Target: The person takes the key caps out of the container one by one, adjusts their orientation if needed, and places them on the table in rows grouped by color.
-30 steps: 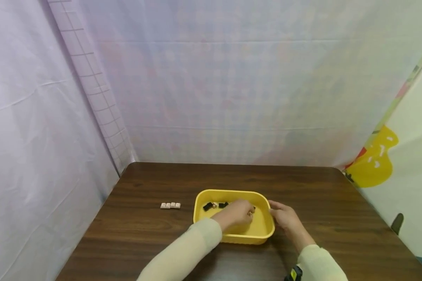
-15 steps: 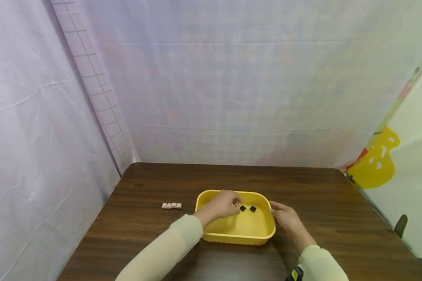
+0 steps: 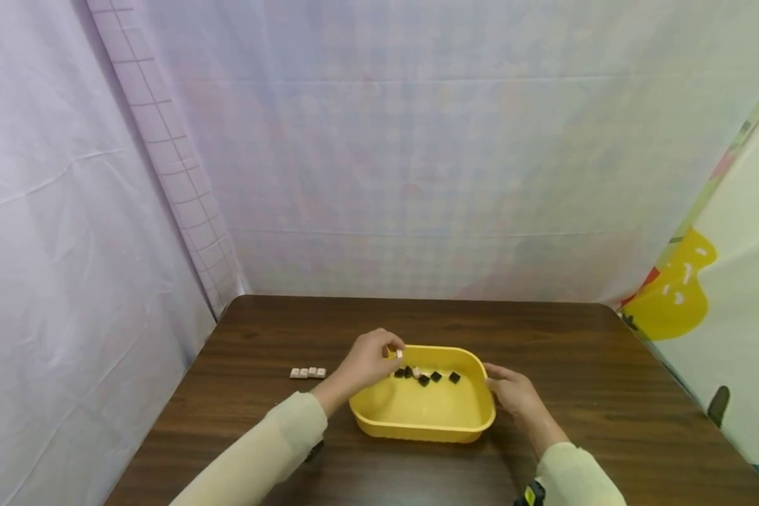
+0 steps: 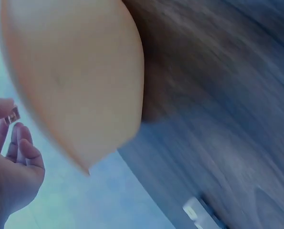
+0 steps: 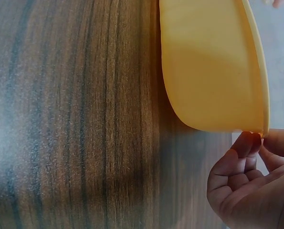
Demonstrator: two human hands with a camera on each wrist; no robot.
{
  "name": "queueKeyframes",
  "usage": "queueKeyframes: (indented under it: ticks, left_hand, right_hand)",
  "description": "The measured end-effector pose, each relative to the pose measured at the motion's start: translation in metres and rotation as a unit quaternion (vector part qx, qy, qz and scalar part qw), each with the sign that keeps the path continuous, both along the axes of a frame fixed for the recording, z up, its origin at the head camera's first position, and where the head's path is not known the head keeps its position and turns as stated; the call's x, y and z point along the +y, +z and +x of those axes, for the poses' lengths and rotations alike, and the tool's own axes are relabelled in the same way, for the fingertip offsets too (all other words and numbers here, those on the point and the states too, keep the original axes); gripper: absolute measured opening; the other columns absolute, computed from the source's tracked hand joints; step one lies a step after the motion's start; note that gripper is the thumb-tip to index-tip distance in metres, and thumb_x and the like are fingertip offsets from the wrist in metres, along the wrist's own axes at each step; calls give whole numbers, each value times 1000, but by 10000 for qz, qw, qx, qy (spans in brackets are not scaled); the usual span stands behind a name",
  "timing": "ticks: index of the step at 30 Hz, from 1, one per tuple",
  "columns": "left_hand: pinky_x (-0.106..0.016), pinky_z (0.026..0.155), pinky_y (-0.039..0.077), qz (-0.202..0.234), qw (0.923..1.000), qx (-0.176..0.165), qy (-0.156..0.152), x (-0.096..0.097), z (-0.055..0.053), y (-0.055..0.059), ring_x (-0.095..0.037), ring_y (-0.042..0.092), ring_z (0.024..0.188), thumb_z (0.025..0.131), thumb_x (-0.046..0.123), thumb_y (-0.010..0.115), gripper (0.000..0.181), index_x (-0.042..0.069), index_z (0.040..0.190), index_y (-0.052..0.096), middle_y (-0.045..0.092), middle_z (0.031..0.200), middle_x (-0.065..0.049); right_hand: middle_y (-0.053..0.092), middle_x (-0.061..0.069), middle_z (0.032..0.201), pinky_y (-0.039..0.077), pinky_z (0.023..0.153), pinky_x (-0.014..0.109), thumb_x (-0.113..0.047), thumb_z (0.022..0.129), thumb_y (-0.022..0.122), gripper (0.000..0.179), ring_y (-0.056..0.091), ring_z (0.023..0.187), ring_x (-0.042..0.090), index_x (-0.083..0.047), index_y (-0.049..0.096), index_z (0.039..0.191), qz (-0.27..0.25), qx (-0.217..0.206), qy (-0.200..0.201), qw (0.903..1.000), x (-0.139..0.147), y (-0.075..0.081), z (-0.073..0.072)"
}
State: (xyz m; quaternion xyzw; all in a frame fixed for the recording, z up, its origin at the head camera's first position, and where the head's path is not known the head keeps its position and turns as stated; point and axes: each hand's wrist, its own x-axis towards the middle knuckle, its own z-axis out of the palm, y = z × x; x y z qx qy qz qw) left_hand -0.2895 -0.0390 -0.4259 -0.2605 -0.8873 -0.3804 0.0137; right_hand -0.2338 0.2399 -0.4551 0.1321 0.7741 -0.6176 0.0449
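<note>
White keycaps (image 3: 304, 373), four aligned, one (image 3: 400, 354) pinched in left grip (image 3: 367, 358), right grip (image 3: 517, 392) pinching tray (image 3: 425, 429)

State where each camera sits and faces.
Head: on the head, facing forward and down at the yellow round-cornered plastic tray; left hand, right hand, cream sleeves show.
Left wrist: on that wrist, facing the tray; left hand shows.
Right wrist: likewise, facing the tray's right end; right hand shows.
Both wrist views share tray and brown wood-grain table.

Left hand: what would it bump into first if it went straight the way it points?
Probably the far rim of the yellow tub, though depth is unclear and the hand might pass above.
</note>
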Motion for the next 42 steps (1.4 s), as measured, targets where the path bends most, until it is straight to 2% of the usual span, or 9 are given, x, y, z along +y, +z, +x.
queueKeyframes:
  ticks: [6,10,18,21,24,27,31,37,42]
  left_hand:
    - [-32,69,50,904,9944,-10,549,-37,-6,6,-15,58,81,90,11,70,17,9,106,70,66,91,1]
    - [-33,71,51,1150,9886,97,964,-68,-14,3,-16,61,81,89,11,70,19,5,107,71,68,90,-2]
    - [-38,75,53,866,9828,5,1631,-141,-27,-10,-25,64,86,88,11,73,22,0,108,72,71,94,-10]
    - [-38,73,52,639,9828,-152,1728,-165,-29,-22,-26,65,86,86,8,73,20,-1,104,71,71,93,-12]
    - [-35,72,51,436,9843,-377,1671,-184,-29,-34,-24,65,85,84,5,75,19,-2,101,71,71,92,-12]
    - [-35,72,50,284,9872,-548,1473,-196,-29,-44,-23,64,85,82,4,76,19,-3,99,71,71,92,-12]
    - [-34,72,48,189,9885,-617,1370,-203,-28,-51,-20,61,82,81,4,78,20,-4,97,71,69,87,-9]
    - [-32,70,46,-14,9871,-727,1424,-205,-28,-55,-15,56,76,82,7,78,16,-2,94,72,65,81,-3]
    - [-33,71,46,-168,9872,-641,1452,-205,-29,-60,-14,56,75,82,8,78,13,2,91,73,65,80,-1]
  right_hand:
    - [61,31,121,57,72,35,-6,99,51,49,66,86,20,10,42,144,-44,15,-37,10000,-2,0,0]
    - [60,32,123,56,73,34,-6,99,51,47,66,87,20,10,44,143,112,66,-28,9999,-2,0,0]
    - [55,33,130,56,75,35,-6,99,49,47,66,92,23,10,43,143,146,15,11,9999,-3,1,0]
    - [52,34,134,56,75,34,-7,100,49,48,65,95,23,10,42,144,144,-17,46,9999,-4,2,1]
    - [51,34,135,55,75,33,-7,99,49,48,64,96,23,10,42,144,128,-30,55,9999,-4,2,1]
    - [52,33,134,55,74,33,-7,99,50,48,64,94,23,10,42,144,129,-28,29,9999,-4,2,1]
    - [52,33,134,55,74,33,-8,99,49,48,64,93,23,9,43,144,179,-55,17,9998,-3,2,1]
    - [53,33,133,55,74,35,-8,99,49,48,65,93,23,9,43,143,184,-28,31,9998,-4,3,3]
    - [57,32,127,56,73,34,-7,99,50,49,66,89,22,10,42,144,75,-14,11,10000,-4,3,2]
